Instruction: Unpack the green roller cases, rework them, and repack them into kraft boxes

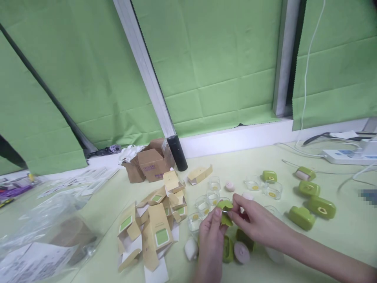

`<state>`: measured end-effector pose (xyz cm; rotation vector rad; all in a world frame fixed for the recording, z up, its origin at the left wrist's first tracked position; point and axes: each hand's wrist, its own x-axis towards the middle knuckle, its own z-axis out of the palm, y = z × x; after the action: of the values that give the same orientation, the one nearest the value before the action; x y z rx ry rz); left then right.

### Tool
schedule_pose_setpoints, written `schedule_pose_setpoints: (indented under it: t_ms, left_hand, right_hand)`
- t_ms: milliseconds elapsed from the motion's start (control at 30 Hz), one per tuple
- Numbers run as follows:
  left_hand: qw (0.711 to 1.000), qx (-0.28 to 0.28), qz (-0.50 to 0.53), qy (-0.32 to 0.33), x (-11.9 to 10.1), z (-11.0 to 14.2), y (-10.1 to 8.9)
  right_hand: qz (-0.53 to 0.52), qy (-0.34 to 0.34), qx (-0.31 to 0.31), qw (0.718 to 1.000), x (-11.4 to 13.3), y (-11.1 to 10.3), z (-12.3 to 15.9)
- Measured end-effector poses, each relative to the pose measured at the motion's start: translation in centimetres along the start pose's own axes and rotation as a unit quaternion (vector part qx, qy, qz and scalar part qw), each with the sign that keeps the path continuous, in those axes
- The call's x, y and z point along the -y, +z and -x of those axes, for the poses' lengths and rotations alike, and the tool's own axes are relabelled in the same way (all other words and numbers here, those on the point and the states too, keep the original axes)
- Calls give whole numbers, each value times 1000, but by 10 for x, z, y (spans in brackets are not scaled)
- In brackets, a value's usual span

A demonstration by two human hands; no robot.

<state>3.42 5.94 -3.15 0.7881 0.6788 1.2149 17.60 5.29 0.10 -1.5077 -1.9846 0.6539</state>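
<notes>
Fingers of my left hand (210, 243) are closed on a small green piece (226, 221) with a wavy edge. At its right side the fingertips of my right hand (250, 220) are pinched together on it, and a thin shiny strip shows between the hands. I cannot make out what that strip is. Below the hands lie an open green case (227, 249) and a round pale pink piece (242, 252). A white rounded piece (191, 248) rests left of my left wrist. Clear plastic cups (202, 205) with yellow spots stand just beyond my hands.
Several green cases (322, 207) sit at the right. Opened cardboard packets (159, 226) are heaped at the left, with a brown carton (154, 163) behind. A plastic bag (53, 239) lies far left. A power strip (350, 156) with cables is at the back right.
</notes>
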Motion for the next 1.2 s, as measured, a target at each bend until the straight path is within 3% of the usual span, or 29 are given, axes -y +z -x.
schedule_pose_setpoints:
  t_ms: [233,567,767,900,1100,1200]
  left_hand:
    - [999,-19,24,22,-1,1,1]
    - [999,-14,31,15,6,-2,-3]
    - [1000,-21,-5,4,6,0,-3]
    - [999,-31,-30,-17,-7,3,-3]
    - [975,-189,-96,65,-35,4,-7]
    - [965,-225,-89,100,-39,3,-7]
  right_hand:
    - [49,14,-13,999,-2,-6,-2]
    - [10,-25,-5,1000,-2,-5,-3]
    - [11,39,-37,999,-8,1,-10]
    - [-7,41,-27,999,-5,0,-17]
    - [44,-7,19,999,8,-1,-40]
    - [77,-18,46,996,5,6,-44]
